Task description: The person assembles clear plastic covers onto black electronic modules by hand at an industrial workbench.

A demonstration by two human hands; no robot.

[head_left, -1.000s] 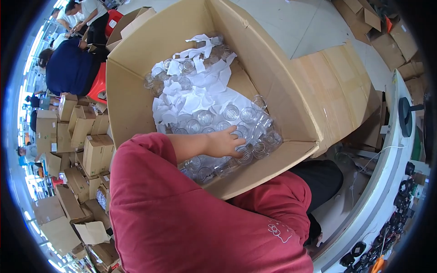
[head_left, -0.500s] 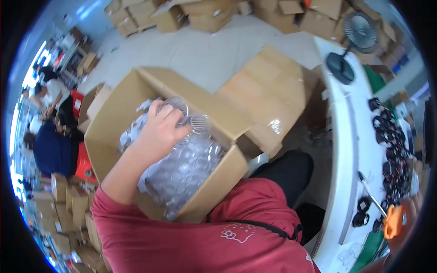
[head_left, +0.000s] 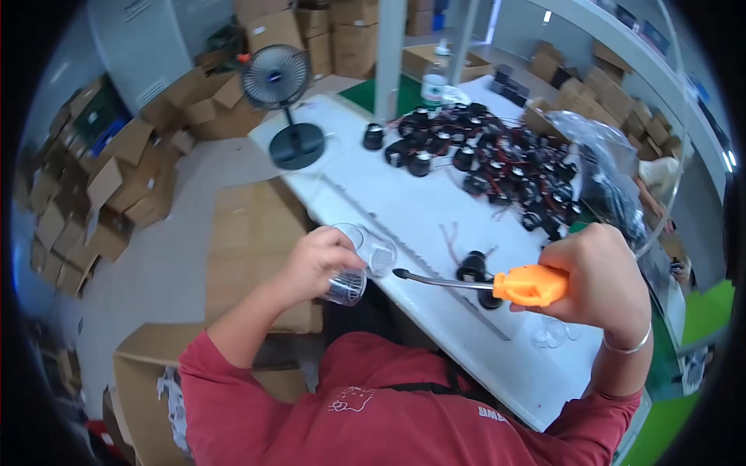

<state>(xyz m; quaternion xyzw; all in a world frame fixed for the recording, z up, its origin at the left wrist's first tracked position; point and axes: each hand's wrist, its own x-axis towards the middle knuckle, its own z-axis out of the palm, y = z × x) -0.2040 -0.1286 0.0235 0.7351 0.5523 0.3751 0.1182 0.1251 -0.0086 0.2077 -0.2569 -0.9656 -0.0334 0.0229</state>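
My left hand (head_left: 315, 262) is closed around a few clear plastic cup-shaped covers (head_left: 347, 288), held over the near left edge of the white table (head_left: 365, 186). Some have ribbed faces. In my right hand (head_left: 602, 283) is an orange-handled tool (head_left: 536, 285) with a thin metal shaft and a dark tip. That tip points left, toward the clear covers, with a small gap between. Just behind the shaft, a black round part (head_left: 472, 266) with thin wires sits on the table. Clear round pieces (head_left: 550, 332) lie on the tabletop below my right hand.
Many wired black round parts (head_left: 497, 159) are heaped across the table. A fan (head_left: 297, 145) stands at its far left end, a bottle (head_left: 434, 87) farther back. Clear plastic bags (head_left: 602, 155) lie at right. An open carton (head_left: 144, 388) is at my lower left; more boxes fill the background.
My view has swung from the carton to the table. My left hand has come out of the carton with clear covers. My right hand has brought the orange-handled tool in front of me.
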